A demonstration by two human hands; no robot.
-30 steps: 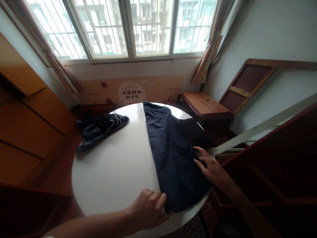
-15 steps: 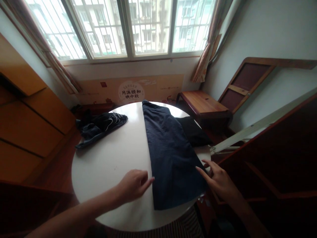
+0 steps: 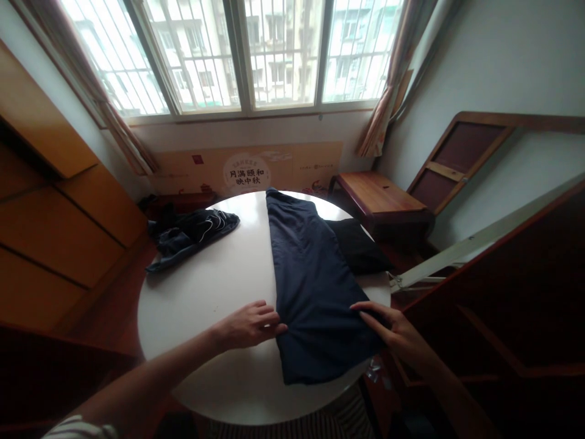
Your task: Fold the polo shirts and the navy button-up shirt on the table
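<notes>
A folded navy garment (image 3: 311, 262) lies lengthwise over the right half of the round white table (image 3: 205, 299), its wider end towards me. At its left edge, my left hand (image 3: 256, 324) is closed with thumb and fingers pinching the cloth. My right hand (image 3: 395, 326) has its thumb and forefinger together on the fabric near the right edge, gripping it. Creases run across the cloth between both hands. Under the garment's right side, a black cloth (image 3: 359, 247) pokes out, partly hidden.
A crumpled dark garment with white cord (image 3: 192, 235) sits at the table's far left edge. A low wooden stool (image 3: 379, 192) stands beyond the table. Orange cabinets (image 3: 46, 207) are on the left, a dark wooden panel (image 3: 516, 305) close on the right.
Both hands have come onto the navy garment's edges and taken hold of the cloth, the right moving slightly left. New creases show near the close end. The view has shifted a little.
</notes>
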